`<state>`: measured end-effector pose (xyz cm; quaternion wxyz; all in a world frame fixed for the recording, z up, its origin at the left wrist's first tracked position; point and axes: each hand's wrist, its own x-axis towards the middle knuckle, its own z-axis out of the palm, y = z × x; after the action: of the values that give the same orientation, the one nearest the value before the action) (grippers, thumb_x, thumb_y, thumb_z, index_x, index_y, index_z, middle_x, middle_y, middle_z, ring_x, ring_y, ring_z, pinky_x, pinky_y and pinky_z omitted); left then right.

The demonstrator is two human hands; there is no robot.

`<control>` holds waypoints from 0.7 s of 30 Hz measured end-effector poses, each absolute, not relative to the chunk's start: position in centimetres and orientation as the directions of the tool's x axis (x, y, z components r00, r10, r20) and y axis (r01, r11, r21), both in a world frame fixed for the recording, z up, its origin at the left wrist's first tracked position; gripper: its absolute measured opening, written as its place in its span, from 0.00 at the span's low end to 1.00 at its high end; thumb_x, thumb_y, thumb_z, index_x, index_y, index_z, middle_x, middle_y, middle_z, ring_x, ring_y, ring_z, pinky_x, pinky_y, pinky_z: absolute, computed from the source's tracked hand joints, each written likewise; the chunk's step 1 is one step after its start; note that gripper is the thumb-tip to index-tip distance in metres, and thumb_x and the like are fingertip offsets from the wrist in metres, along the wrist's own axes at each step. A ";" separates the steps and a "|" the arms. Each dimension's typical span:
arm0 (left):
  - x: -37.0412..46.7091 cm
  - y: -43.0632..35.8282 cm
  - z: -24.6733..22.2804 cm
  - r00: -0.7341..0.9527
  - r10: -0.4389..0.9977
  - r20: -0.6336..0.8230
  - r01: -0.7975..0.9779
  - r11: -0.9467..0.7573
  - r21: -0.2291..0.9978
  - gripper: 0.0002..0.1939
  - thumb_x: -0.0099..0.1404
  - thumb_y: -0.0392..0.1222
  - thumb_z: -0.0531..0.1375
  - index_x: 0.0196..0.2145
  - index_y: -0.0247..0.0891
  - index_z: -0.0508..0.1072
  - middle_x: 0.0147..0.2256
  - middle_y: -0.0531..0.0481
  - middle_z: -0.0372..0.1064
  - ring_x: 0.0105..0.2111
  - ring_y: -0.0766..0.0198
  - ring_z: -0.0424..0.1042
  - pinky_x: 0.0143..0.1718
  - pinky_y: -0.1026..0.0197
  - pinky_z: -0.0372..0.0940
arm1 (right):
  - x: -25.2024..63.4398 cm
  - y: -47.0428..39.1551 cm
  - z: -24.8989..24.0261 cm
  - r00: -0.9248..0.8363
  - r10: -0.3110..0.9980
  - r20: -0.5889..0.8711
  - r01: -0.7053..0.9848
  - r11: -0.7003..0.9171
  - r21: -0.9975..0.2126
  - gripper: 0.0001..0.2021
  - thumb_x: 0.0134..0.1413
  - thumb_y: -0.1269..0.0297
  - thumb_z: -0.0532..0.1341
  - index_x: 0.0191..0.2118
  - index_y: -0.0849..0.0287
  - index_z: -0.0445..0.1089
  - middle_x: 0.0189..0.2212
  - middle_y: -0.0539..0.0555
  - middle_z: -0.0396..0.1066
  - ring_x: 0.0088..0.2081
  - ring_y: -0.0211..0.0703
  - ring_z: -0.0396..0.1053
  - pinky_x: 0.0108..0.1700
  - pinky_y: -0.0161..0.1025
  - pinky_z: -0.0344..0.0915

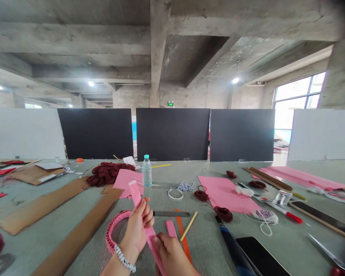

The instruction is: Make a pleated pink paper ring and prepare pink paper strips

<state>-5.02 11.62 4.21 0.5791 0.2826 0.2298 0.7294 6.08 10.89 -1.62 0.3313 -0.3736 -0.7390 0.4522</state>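
My left hand (139, 220), with a beaded bracelet at the wrist, is closed around a pink strip (135, 194) that rises at a slant past the fingers. Lower down, my right hand (172, 251) pinches the same strip between thumb and fingers. A ruffled pink ring (110, 229) lies on the table just left of my left wrist, partly hidden behind it. Close to my right hand are a short pink piece (170, 229), an orange strip (179, 222) and a thin yellow stick (189, 226). A dark grey flat bar (172, 214) lies beyond both hands.
Long cardboard strips (83, 230) and dark red yarn (107, 172) lie left. A water bottle (147, 171) stands ahead. On the right are pink sheets (224, 193), small yarn bundles (223, 214), a blue-handled cutter (232, 245), a phone (260, 255) and scissors (327, 251). Black panels (172, 134) line the back.
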 end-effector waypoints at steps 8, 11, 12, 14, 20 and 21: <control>-3.2 10.8 4.0 -0.045 0.992 0.116 -0.732 -0.112 0.672 0.12 0.56 0.46 0.57 0.22 0.34 0.62 0.15 0.61 0.45 0.14 0.77 0.46 0.15 0.70 0.45 | 6.4 11.1 -1.1 -0.413 0.858 0.304 0.340 0.455 -0.823 0.21 0.55 0.50 0.40 0.22 0.58 0.56 0.13 0.48 0.55 0.15 0.34 0.55 0.17 0.33 0.46; -2.9 10.8 3.8 -0.052 0.994 0.095 -0.744 -0.102 0.660 0.15 0.55 0.47 0.57 0.20 0.35 0.59 0.14 0.63 0.40 0.13 0.77 0.40 0.13 0.70 0.40 | 6.4 11.1 -1.0 -0.449 0.831 0.328 0.238 0.465 -0.853 0.20 0.54 0.50 0.43 0.24 0.61 0.59 0.16 0.47 0.54 0.17 0.32 0.51 0.19 0.32 0.46; -3.1 10.9 3.8 -0.086 0.992 0.097 -0.747 -0.128 0.652 0.15 0.55 0.47 0.57 0.20 0.36 0.58 0.14 0.63 0.39 0.13 0.77 0.39 0.13 0.70 0.38 | 6.4 11.1 -1.0 -0.467 0.821 0.327 0.229 0.470 -0.853 0.20 0.53 0.50 0.45 0.22 0.61 0.58 0.16 0.46 0.52 0.18 0.31 0.49 0.19 0.31 0.45; -3.9 11.2 3.9 -0.123 0.988 0.095 -0.750 -0.155 0.643 0.14 0.55 0.47 0.57 0.20 0.36 0.58 0.14 0.63 0.38 0.13 0.77 0.37 0.13 0.70 0.35 | 6.5 11.0 -0.9 -0.526 0.792 0.309 0.217 0.477 -0.852 0.20 0.50 0.48 0.49 0.19 0.60 0.55 0.16 0.45 0.48 0.19 0.31 0.45 0.19 0.31 0.42; -4.7 11.1 4.4 -0.079 0.989 0.128 -0.771 -0.142 0.620 0.14 0.56 0.46 0.56 0.21 0.36 0.58 0.15 0.63 0.38 0.13 0.77 0.37 0.13 0.70 0.36 | 6.6 10.6 -0.4 -0.590 0.743 0.317 0.151 0.487 -0.860 0.20 0.49 0.47 0.47 0.19 0.58 0.50 0.16 0.45 0.48 0.19 0.31 0.45 0.19 0.31 0.43; -4.4 10.9 4.3 -0.034 0.991 0.130 -0.780 -0.108 0.617 0.14 0.56 0.46 0.56 0.21 0.36 0.58 0.14 0.63 0.38 0.13 0.76 0.37 0.13 0.70 0.37 | 6.6 10.5 -0.4 -0.573 0.746 0.340 0.151 0.504 -0.850 0.20 0.49 0.48 0.47 0.19 0.58 0.50 0.16 0.45 0.47 0.19 0.31 0.45 0.19 0.31 0.43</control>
<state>-4.39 10.94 4.28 0.6392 0.2727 0.1936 0.6925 6.60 10.54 -0.39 0.3638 -0.2848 -0.7872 0.4084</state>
